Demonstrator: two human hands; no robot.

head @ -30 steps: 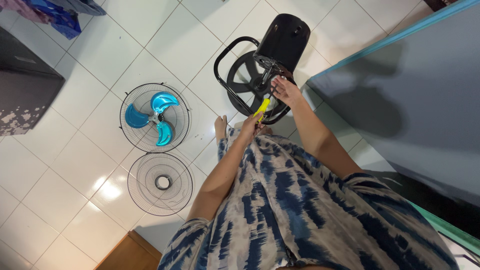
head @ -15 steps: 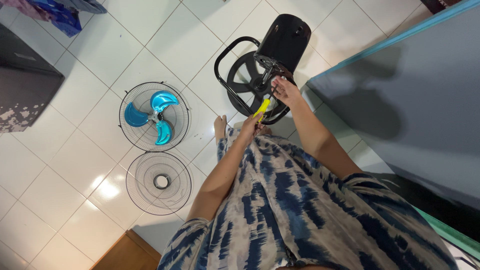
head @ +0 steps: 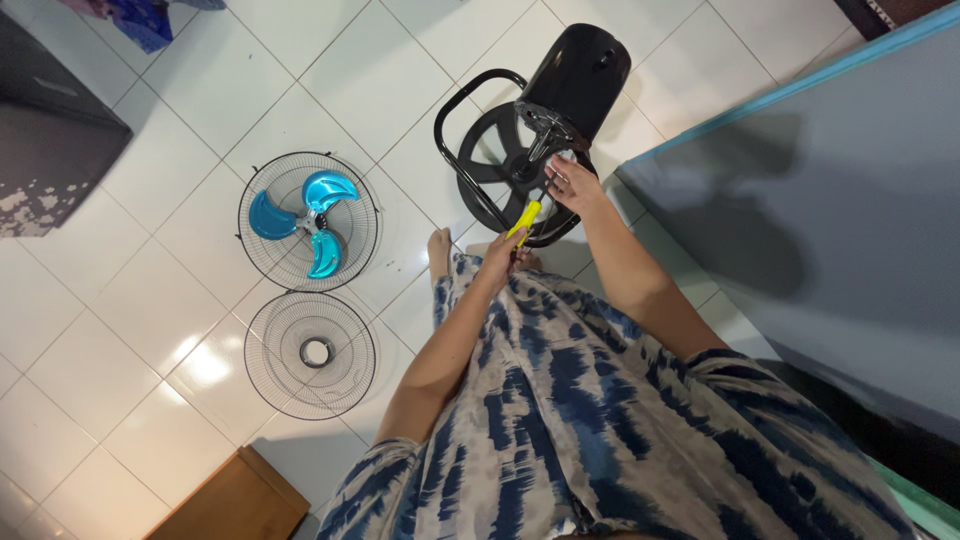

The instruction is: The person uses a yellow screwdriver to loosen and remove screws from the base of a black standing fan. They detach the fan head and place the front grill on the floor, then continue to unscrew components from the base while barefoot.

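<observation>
- Two grilles and the blue blade already lie on the floor, left of the fan body.
- We clench our left hand on the yellow screwdriver; our right hand grips the fan body's hub.
- Motor housing remains unopened.

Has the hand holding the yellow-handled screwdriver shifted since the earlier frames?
No. The left hand with the screwdriver sits where it was beside the black fan housing.

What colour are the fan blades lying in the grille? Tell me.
Shiny blue fan blades, clearest in the head view.
</observation>
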